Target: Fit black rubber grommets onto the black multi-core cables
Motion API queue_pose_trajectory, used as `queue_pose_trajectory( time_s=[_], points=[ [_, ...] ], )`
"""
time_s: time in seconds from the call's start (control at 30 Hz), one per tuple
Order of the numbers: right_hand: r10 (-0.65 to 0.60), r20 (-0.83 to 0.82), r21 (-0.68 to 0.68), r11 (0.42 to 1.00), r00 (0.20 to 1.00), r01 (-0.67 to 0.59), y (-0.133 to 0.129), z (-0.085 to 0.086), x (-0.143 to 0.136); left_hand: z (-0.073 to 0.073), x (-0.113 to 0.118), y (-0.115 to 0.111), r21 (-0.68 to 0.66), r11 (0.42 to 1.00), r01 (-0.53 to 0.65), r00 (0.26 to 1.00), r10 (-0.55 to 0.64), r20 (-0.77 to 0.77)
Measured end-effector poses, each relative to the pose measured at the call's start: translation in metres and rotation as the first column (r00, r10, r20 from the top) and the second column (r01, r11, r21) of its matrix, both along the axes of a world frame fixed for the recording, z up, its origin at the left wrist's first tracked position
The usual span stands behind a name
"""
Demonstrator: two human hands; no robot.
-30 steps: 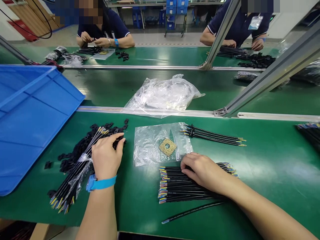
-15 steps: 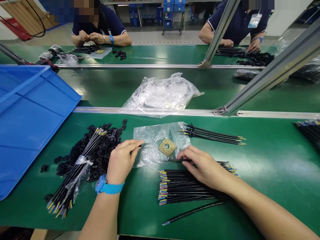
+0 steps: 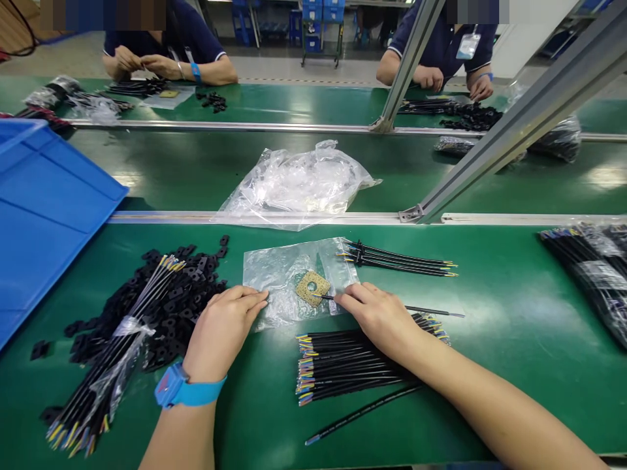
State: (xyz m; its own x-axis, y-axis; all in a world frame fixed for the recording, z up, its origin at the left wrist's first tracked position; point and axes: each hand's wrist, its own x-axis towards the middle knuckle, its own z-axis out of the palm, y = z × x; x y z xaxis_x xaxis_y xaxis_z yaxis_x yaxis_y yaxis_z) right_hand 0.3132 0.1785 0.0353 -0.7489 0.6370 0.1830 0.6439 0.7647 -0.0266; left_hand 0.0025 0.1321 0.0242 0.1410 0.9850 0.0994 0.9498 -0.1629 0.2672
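The right hand (image 3: 379, 316) pinches a black wire (image 3: 431, 311), tip over the yellow square (image 3: 321, 283); holding it still should help. Whether the left hand (image 3: 223, 326) pinches anything is hidden.

Observed plain green across the counter (image 3: 514, 339). Noted speckled tan-gold on the square plate (image 3: 323, 286), with whitish glints on the clear flat bag (image 3: 274, 271). Recorded black on the held cable (image 3: 426, 311), greyish at the right end. Found black on the cable stack (image 3: 343, 362), with blue, yellow and brown at the ends. Logged uniform black on the clip pile (image 3: 171, 307); yellow-tipped black on the tied bundle (image 3: 105, 359). Noted strong blue on the bin (image 3: 44, 228), lighter blue on the wristband (image 3: 200, 393), and white-edged navy on a co-worker's sleeve (image 3: 208, 39).
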Motion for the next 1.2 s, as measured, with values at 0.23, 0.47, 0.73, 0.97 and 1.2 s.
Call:
queue_pose_trajectory(
  time_s=[0.23, 0.47, 0.73, 0.97, 1.2],
  points=[
    [-0.010, 0.062, 0.034, 0.999, 0.998, 0.008, 0.002, -0.005, 0.003, 0.007, -0.001, -0.005, -0.018, 0.998, -0.066, 0.997, 0.067, 0.043],
    [-0.014, -0.158, -0.004, 1.000, 0.987, 0.014, 0.001, 0.004, 0.003, 0.021, 0.004, -0.006, -0.049, 0.991, -0.123, 0.955, 0.132, 0.266],
    [0.032, -0.471, -0.004, 0.999, 0.882, -0.039, -0.014, 0.021, -0.001, 0.031, 0.038, -0.005, -0.372, 0.928, 0.015, 0.227, 0.359, 0.905],
    [0.098, -0.507, 0.097, 0.994, 0.856, -0.056, -0.022, 0.026, 0.000, 0.026, 0.057, -0.006, -0.433, 0.888, 0.156, -0.182, 0.457, 0.871],
    [0.136, -0.458, 0.187, 0.981, 0.879, -0.054, -0.022, 0.030, -0.002, 0.030, 0.062, -0.006, -0.442, 0.881, 0.170, -0.197, 0.470, 0.861]
  ],
)
